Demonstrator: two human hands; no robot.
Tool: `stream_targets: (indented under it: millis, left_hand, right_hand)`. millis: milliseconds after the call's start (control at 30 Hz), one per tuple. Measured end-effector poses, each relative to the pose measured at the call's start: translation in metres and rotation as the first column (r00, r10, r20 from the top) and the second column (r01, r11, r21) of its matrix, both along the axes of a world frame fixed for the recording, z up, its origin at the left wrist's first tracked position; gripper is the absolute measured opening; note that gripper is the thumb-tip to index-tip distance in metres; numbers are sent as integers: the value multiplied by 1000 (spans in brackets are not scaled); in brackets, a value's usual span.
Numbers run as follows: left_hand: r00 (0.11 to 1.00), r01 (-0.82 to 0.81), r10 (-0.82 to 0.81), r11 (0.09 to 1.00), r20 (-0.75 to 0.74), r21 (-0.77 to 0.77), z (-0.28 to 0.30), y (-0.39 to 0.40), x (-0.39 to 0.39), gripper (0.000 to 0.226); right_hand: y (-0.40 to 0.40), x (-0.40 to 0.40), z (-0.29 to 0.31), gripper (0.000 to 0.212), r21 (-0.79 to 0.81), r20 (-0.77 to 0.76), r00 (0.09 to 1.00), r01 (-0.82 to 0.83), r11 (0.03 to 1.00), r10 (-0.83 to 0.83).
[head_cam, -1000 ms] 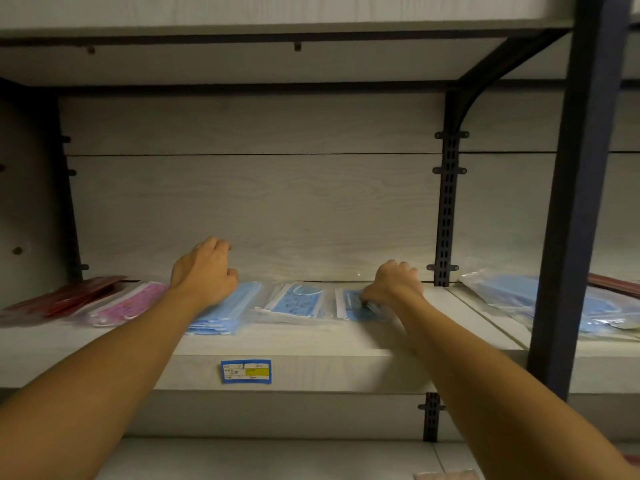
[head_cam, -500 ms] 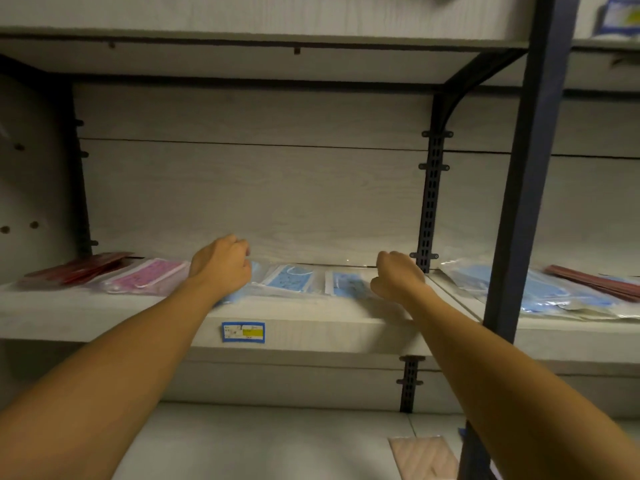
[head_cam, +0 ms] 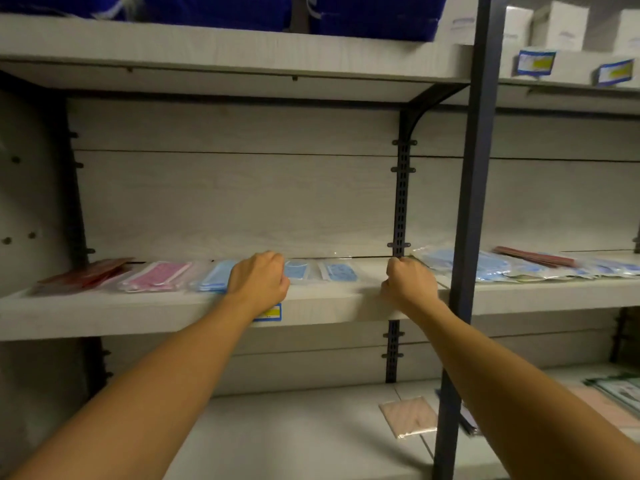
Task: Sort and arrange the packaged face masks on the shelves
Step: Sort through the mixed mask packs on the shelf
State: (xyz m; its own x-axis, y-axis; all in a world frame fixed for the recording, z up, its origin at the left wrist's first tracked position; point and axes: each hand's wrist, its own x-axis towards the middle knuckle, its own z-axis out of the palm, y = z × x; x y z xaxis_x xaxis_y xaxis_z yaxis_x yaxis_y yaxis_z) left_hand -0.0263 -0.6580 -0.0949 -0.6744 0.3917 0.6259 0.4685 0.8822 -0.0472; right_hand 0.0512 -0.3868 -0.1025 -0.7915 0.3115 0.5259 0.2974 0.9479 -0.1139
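Packets lie in a flat row along the middle shelf [head_cam: 104, 317], sorted by colour from the left: red packs [head_cam: 86, 273], a pink pack [head_cam: 156, 276], then a light blue pack [head_cam: 216, 280], likely so each kind reads at a glance. Your left hand [head_cam: 258, 282] sits curled over the seam between that blue pack and a patterned blue pack [head_cam: 297, 270]; whether it pinches either one I cannot tell. Another patterned pack [head_cam: 341, 271] lies beside it. Your right hand [head_cam: 408, 284] is clenched at the shelf edge, apparently gripping nothing. Beyond the post [head_cam: 474, 202], a loose blue heap [head_cam: 460, 263] looks unsorted.
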Motion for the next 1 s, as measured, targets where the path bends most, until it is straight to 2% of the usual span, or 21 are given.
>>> stream_targets:
  millis: [167, 500, 733, 1000]
  left_hand:
    - [999, 32, -32, 999, -12, -8, -5, 1, 21, 20]
    - [999, 49, -49, 997, 8, -58, 7, 31, 52, 24]
    - [994, 102, -99, 992, 45, -72, 8, 87, 76, 22]
    - [982, 168, -156, 980, 109, -108, 11, 171, 115, 24]
  right_hand:
    - [8, 40, -2, 17, 12, -16, 999, 39, 999, -39]
    - [40, 92, 12, 20, 33, 37, 994, 106, 994, -107]
    - [86, 127, 7, 28, 10, 68, 990, 119, 993, -120]
    - [163, 166, 12, 18, 62, 148, 969, 191, 980, -198]
